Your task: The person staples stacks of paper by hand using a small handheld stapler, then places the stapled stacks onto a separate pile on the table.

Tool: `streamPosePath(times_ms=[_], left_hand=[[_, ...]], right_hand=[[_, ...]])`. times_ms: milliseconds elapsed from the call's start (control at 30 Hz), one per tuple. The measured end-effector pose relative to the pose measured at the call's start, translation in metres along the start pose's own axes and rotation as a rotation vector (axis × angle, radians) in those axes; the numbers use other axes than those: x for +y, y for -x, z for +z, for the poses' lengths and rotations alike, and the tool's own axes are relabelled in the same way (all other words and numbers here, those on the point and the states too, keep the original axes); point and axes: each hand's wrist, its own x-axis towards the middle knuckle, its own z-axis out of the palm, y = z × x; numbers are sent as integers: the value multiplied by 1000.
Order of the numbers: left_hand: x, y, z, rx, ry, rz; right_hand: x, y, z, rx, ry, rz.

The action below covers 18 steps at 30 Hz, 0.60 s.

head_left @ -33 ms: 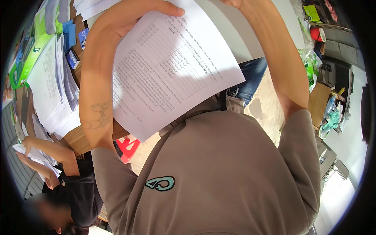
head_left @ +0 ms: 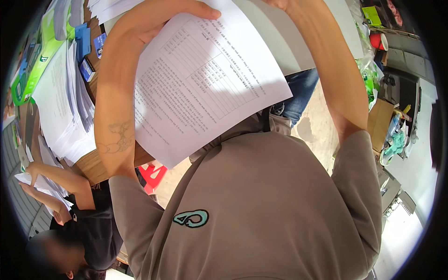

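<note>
A printed sheet of paper with text lines and a ruled table hangs tilted in front of my body. My left hand closes on its upper left part, one finger stretched along the top of the page. At the upper edge of the picture my right hand is mostly cut off. Its visible fingers are curled, and what they hold cannot be made out. Beneath the sheet lies a pale grey-white surface, and a shadow falls over part of the page.
Stacked papers lie on the wooden table at left, beside green-and-white packs and small blue boxes. Another person's hand holds papers at lower left. A red stool stands below; a cardboard box is at right.
</note>
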Motion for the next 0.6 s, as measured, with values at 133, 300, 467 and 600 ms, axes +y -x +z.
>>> streamPosePath(times_ms=[133,300,467,600], left_hand=[[-1,-6,-3,-79,18,-28],[-3,2,0,11,-17,11],[3,7,7,103,-130,-28],[7,6,10,67,-179,-19]], right_hand=[[1,0,-1,-10,-9,-2],[0,1,3,-9,-1,12],[7,-6,-4,1,-19,21],[16,-13,-13,-61,-43,-3]])
